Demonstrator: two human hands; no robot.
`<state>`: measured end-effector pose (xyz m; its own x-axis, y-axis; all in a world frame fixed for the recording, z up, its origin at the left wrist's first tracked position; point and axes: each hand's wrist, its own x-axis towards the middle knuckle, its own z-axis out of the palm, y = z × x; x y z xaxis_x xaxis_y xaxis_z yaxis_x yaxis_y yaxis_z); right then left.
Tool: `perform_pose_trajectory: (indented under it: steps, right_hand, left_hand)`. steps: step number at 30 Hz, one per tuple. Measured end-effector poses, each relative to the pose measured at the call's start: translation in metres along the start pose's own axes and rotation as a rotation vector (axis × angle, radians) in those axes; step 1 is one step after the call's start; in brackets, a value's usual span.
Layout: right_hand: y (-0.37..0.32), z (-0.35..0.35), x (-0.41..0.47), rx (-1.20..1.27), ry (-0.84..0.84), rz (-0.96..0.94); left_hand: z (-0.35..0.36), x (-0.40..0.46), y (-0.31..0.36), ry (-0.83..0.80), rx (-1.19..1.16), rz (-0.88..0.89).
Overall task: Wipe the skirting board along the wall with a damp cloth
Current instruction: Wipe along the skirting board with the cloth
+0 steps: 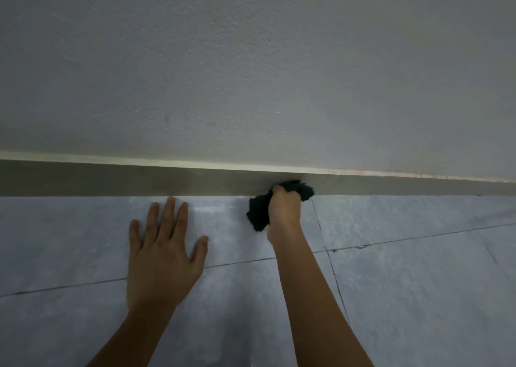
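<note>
- Plaster wall (251, 59) is filling the upper view above the skirting board, rough, grainy, off-white, with a few small specks.
- Tiled floor (405, 283) is running below the skirting board, grey-blue mottled tiles, smooth, thin dark grout lines crossing; a pale sheen is showing just under the board, cannot tell if that is damp or glare.
- Skirting board (111, 178) is running as a long flat grey-brown band across the frame, pale narrow top ledge, reddish marks along the ledge toward its right end.
- Left hand (163, 255) is lying flat on the floor just below the board, palm down, fingers spread, gripping nothing; likely propping the person's weight while they are crouching low.
- Right hand (283, 213) is reaching to the board face, fist closed tight round the cloth, knuckles up against the board; a bunched grip is probably giving firm pressure for rubbing.
- Cloth (258, 213) is dark, nearly black, soft and crumpled; one wad is pressing on the board just right of the knuckles, a loose tail is hanging below the board on the fist's left side, over the floor.
- Wiping is looking midway: the board is stretching on well to both sides of the cloth.
</note>
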<state>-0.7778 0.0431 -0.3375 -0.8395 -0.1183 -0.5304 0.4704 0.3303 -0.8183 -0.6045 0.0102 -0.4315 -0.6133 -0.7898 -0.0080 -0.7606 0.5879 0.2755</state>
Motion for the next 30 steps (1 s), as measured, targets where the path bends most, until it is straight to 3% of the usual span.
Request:
perform_pose_trajectory:
  steps: [2, 5, 8, 13, 16, 19, 22, 26, 30]
  right_hand:
    - [-0.002, -0.001, -0.006, 0.051, -0.036, -0.052]
    - [-0.008, -0.006, 0.010, 0.116, 0.139, -0.215]
    - [0.002, -0.005, 0.018, 0.049, 0.222, -0.144]
    - [0.028, 0.031, -0.020, -0.066, -0.075, 0.048]
    - [0.025, 0.043, -0.048, 0.046, -0.221, 0.040]
    - [0.009, 0.024, -0.037, 0.147, -0.088, -0.076]
    - [0.008, 0.014, -0.014, 0.212, 0.012, -0.013]
    - [0.035, 0.043, -0.023, -0.006, -0.044, 0.049]
    - [0.061, 0.088, -0.071, -0.289, -0.309, -0.041]
  left_hand:
    - [-0.001, 0.001, 0.000, 0.004, 0.004, 0.005]
    - [-0.001, 0.002, 0.002, 0.019, 0.001, 0.013]
    - [0.001, -0.001, 0.002, 0.026, -0.006, 0.004]
    - [-0.002, -0.003, -0.007, 0.021, -0.055, -0.040]
    - [-0.013, -0.008, -0.042, 0.030, -0.001, -0.156]
    - [-0.025, -0.011, -0.086, 0.030, 0.017, -0.190]
    - [-0.028, -0.011, -0.096, 0.012, 0.025, -0.190]
    - [-0.027, -0.012, -0.092, 0.012, 0.039, -0.223]
    - [-0.026, -0.009, -0.096, 0.029, 0.052, -0.212]
